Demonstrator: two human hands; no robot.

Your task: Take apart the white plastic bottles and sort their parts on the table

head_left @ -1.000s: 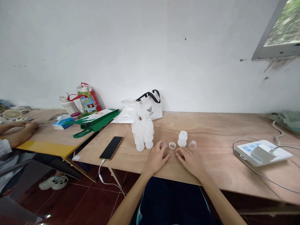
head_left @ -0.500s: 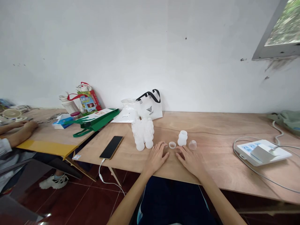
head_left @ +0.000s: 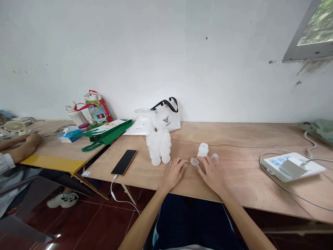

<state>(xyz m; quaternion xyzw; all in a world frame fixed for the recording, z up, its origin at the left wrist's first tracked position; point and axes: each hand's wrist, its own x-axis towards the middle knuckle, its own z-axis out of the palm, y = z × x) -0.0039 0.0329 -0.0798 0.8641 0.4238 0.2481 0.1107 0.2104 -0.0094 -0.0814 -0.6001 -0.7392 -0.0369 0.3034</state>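
Near the worktop's (head_left: 241, 173) front edge, left hand (head_left: 173, 173) touches a clear piece (head_left: 185, 164), right hand (head_left: 211, 173) a ring (head_left: 194, 163), finger grips unclear.

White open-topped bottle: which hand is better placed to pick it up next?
Probably the right hand: it lies just in front of the white bottle, hiding part of its base. The left hand is farther off, with a translucent ring lying between.

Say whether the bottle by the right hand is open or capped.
Open: the bottle shows its bare mouth at the top, with no cap over it.
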